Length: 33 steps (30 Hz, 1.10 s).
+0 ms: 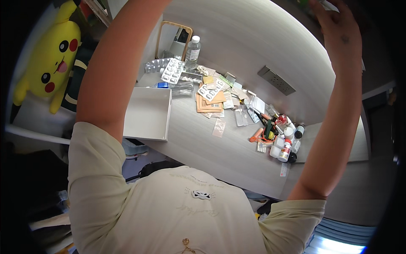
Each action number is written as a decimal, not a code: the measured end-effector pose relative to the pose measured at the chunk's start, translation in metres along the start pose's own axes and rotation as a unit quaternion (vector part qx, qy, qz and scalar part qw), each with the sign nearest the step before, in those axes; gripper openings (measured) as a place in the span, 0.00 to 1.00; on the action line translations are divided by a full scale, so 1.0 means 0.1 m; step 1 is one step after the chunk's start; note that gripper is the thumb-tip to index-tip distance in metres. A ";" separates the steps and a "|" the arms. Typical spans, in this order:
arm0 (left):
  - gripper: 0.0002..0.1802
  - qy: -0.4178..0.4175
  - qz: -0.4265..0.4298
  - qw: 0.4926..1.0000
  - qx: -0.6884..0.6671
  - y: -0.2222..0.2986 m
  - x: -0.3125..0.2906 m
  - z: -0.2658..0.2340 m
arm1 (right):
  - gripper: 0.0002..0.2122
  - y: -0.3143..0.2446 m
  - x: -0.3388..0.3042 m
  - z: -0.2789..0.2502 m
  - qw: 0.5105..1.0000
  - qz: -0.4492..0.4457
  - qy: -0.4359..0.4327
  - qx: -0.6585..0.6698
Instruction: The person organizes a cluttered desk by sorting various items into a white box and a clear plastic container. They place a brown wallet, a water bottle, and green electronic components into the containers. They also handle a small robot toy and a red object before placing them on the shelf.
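Note:
Both my arms reach up over the desk. My left forearm (122,55) runs off the upper edge, so my left hand is out of the picture. At the upper right, my right hand (340,31) is raised beside the shelf, its fingers curled. A pale edge shows between the fingers, but the top of the picture cuts off what they hold. Below my arms, an open white box (148,112) stands at the desk's left. Blister packs (172,70), orange envelopes (209,103) and a clear plastic bottle (193,52) lie or stand behind it.
Small bottles and jars (285,148) crowd the desk's right side near a clear case (245,116). A framed mirror (173,40) leans at the back. A socket strip (276,79) is on the wall. A yellow plush toy (50,63) sits at far left.

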<state>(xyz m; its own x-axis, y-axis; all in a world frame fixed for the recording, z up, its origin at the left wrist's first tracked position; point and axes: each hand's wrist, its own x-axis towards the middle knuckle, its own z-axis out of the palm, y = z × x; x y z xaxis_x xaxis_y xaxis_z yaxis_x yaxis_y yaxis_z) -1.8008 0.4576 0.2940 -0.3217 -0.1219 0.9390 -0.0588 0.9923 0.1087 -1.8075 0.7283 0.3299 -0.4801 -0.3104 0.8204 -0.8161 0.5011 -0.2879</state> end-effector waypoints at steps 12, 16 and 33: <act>0.35 0.144 0.067 0.983 -0.094 -0.04 -0.48 -0.07 | 0.20 0.31 -0.16 0.07 0.995 -0.028 0.078 0.057; 0.15 0.122 0.028 0.964 -0.233 -0.19 -1.47 -0.05 | 0.14 0.45 -1.25 0.04 0.981 -0.092 0.098 0.137; 0.51 -0.585 -0.471 0.661 -0.001 -1.32 -3.46 1.73 | 0.08 0.60 -5.12 -0.26 0.798 0.553 -0.205 0.125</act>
<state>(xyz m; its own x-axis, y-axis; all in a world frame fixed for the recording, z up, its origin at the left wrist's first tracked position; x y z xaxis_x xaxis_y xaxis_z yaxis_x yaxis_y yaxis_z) -1.8453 0.3655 -0.1021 -0.6536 -0.6160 -0.4397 -0.7524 0.4659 0.4656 -1.6021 0.9388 -0.0947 -0.9743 -0.0530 -0.2189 0.1655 0.4911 -0.8553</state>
